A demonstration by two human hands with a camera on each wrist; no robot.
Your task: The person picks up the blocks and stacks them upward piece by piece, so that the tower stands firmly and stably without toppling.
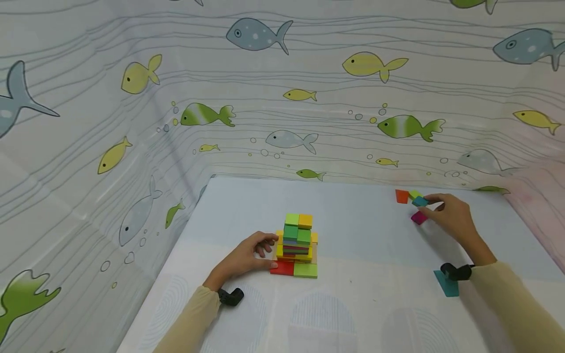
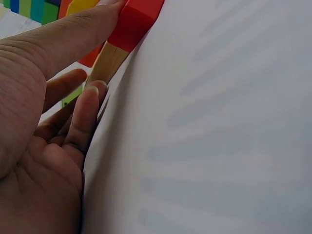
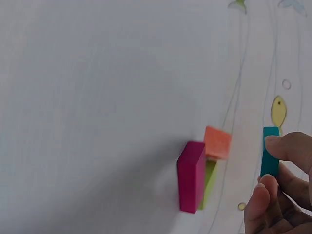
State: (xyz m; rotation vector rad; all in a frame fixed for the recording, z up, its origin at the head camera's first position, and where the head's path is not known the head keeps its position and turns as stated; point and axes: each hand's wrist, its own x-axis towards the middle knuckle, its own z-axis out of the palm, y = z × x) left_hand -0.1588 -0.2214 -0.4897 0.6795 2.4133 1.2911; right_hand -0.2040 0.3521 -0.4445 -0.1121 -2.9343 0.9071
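A stack of colourful wooden blocks [image 1: 296, 240] stands on a light wooden base, with a red block [image 1: 282, 267] and a lime-green block [image 1: 305, 270] along its front. My left hand [image 1: 247, 252] rests against the stack's left side, its thumb touching the red block [image 2: 136, 24] and its other fingers loosely bent beside the wooden base [image 2: 110, 61]. At the far right my right hand [image 1: 452, 220] pinches a teal block [image 3: 270, 151] between thumb and fingers. Close to it are a magenta block [image 1: 419, 217], an orange block [image 1: 401, 196] and a lime-green block [image 1: 415, 194].
Another teal block [image 1: 448, 284] lies on the white table [image 1: 353, 220] beneath my right wrist, partly covered by a wrist camera [image 1: 456, 271]. Fish-patterned sheeting [image 1: 331, 98] rises behind the table and along its left side.
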